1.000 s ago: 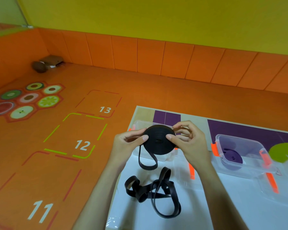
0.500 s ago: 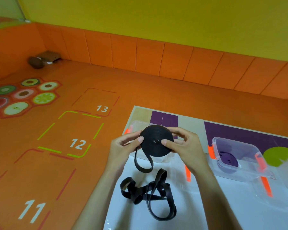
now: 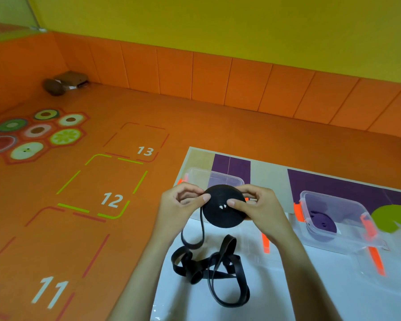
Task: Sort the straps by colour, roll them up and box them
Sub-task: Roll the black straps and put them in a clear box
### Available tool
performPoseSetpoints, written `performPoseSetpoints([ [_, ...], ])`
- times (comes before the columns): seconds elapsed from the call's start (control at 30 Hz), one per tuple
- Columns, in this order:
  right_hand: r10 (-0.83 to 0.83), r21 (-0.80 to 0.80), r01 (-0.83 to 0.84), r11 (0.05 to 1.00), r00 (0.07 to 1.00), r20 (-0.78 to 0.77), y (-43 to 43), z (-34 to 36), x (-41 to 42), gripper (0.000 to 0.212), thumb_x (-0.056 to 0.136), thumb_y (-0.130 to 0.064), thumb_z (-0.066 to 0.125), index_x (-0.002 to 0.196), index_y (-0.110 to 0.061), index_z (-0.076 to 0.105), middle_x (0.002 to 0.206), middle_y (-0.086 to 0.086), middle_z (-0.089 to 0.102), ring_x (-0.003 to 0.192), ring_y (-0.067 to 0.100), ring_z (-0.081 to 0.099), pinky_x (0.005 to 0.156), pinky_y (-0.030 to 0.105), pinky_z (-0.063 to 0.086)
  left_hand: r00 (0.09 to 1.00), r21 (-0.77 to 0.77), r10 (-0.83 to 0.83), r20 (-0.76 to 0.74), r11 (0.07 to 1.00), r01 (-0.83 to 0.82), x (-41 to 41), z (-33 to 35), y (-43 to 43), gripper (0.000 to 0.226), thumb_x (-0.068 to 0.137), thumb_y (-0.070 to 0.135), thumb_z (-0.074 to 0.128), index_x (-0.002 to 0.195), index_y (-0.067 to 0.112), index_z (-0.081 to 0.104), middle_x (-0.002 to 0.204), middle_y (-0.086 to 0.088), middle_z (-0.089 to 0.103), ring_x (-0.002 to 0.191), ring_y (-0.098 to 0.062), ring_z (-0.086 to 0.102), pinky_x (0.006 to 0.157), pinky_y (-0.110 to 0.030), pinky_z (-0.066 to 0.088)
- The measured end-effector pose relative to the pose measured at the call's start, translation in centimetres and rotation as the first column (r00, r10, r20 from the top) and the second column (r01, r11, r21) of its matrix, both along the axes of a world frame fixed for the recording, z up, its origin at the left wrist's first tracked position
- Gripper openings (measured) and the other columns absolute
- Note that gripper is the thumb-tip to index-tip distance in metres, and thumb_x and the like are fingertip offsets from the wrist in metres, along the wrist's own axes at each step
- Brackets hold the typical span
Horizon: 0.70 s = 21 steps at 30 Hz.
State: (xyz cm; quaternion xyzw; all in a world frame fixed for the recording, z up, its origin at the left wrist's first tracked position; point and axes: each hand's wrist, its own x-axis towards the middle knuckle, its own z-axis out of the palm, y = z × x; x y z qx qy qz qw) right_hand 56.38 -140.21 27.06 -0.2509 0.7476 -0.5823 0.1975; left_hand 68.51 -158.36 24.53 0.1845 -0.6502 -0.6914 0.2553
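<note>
1. Left hand (image 3: 181, 205): just left of the black roll (image 3: 225, 212); thumb and forefinger pinch its rim.
2. Black roll: held in the air between both hands, flat face up. Judged light, soft and apt to spring loose; best clamped across both faces.
3. Loose tail (image 3: 208, 269): hangs below the roll in a limp tangle; best fed from close to the roll.
4. Right hand (image 3: 257, 207): just right of the roll; thumb presses its face, fingers curl behind.
5. Clear box (image 3: 338, 200), holding a purple roll (image 3: 322, 224): well right of the black roll.
</note>
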Motion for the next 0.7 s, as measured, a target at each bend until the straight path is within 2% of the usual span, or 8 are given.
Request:
performPoseSetpoints([
  [0.07, -0.053, -0.048, 0.054, 0.997, 0.998, 0.028, -0.1, -0.3, 0.3, 0.012, 0.088, -0.011, 0.082, 0.097, -0.02, 0.08, 0.097, -0.006, 0.078, 0.099, 0.013, 0.073, 0.065, 0.032, 0.063, 1.0, 0.066, -0.026, 0.009, 0.997, 0.026, 0.2, 0.0, -0.3, 0.016, 0.086, 0.004, 0.082, 0.101, 0.008, 0.079, 0.097, -0.004, 0.081, 0.095, -0.02, 0.078, 0.086, -0.027, 0.059],
  [0.17, -0.121, -0.116, 0.131, 0.984, 0.989, 0.089, -0.3, -0.7, 0.7, 0.014, 0.09, -0.012, 0.081, 0.099, -0.022, 0.079, 0.099, -0.005, 0.079, 0.094, 0.016, 0.075, 0.063, 0.026, 0.059, 1.0, 0.158, -0.015, 0.024, 0.987, 0.011, 0.3, -0.4, -0.2, 0.021, 0.087, 0.005, 0.081, 0.107, 0.012, 0.081, 0.105, -0.005, 0.081, 0.101, -0.024, 0.077, 0.088, -0.035, 0.062],
  [0.23, -0.138, -0.128, 0.152, 0.98, 0.984, 0.114, -0.6, -0.8, 1.2, 0.015, 0.091, -0.014, 0.08, 0.102, -0.023, 0.078, 0.102, -0.005, 0.079, 0.093, 0.018, 0.077, 0.064, 0.029, 0.061, 1.0, 0.242, 0.027, 0.012, 0.97, -0.029, 0.1, -0.7, 0.1, 0.019, 0.086, 0.008, 0.082, 0.105, 0.013, 0.082, 0.106, -0.008, 0.081, 0.101, -0.028, 0.077, 0.086, -0.04, 0.062],
  [0.33, -0.101, -0.103, 0.116, 0.988, 0.985, 0.141, -0.9, -0.7, 1.6, 0.017, 0.093, -0.016, 0.079, 0.108, -0.021, 0.074, 0.107, -0.005, 0.079, 0.093, 0.021, 0.078, 0.069, 0.04, 0.065, 0.99, 0.353, 0.14, -0.011, 0.927, -0.127, -0.2, -0.7, 1.0, 0.014, 0.085, 0.008, 0.083, 0.098, 0.006, 0.078, 0.1, -0.015, 0.08, 0.095, -0.032, 0.078, 0.079, -0.034, 0.061],
  [0.43, -0.058, -0.112, 0.078, 0.991, 0.984, 0.171, -1.2, -0.6, 2.1, 0.021, 0.091, -0.013, 0.08, 0.108, -0.016, 0.071, 0.107, -0.004, 0.079, 0.091, 0.023, 0.078, 0.067, 0.037, 0.064, 0.972, 0.393, 0.234, -0.02, 0.896, -0.208, -0.4, -0.9, 1.8, 0.012, 0.087, 0.007, 0.082, 0.096, 0.004, 0.076, 0.099, -0.016, 0.08, 0.097, -0.033, 0.077, 0.082, -0.036, 0.06],
  [0.53, -0.141, -0.165, 0.179, 0.97, 0.966, 0.215, -1.9, -1.4, 3.3, 0.021, 0.088, -0.01, 0.082, 0.106, -0.016, 0.072, 0.103, -0.002, 0.079, 0.09, 0.022, 0.078, 0.068, 0.04, 0.065, 0.963, 0.507, 0.271, -0.007, 0.831, -0.23, -0.7, -1.1, 2.6, 0.013, 0.092, 0.013, 0.078, 0.103, 0.007, 0.078, 0.109, -0.012, 0.079, 0.106, -0.029, 0.076, 0.088, -0.039, 0.06],
  [0.7, -0.279, -0.234, 0.362, 0.903, 0.905, 0.323, -2.7, -3.1, 3.9, 0.022, 0.086, -0.009, 0.084, 0.105, -0.017, 0.074, 0.108, 0.005, 0.077, 0.102, 0.027, 0.076, 0.072, 0.047, 0.066, 0.983, 0.489, 0.182, 0.0, 0.858, -0.158, -0.7, -2.0, 2.8, 0.02, 0.1, 0.017, 0.069, 0.117, 0.021, 0.08, 0.125, 0.0, 0.076, 0.12, -0.019, 0.07, 0.101, -0.041, 0.056],
])
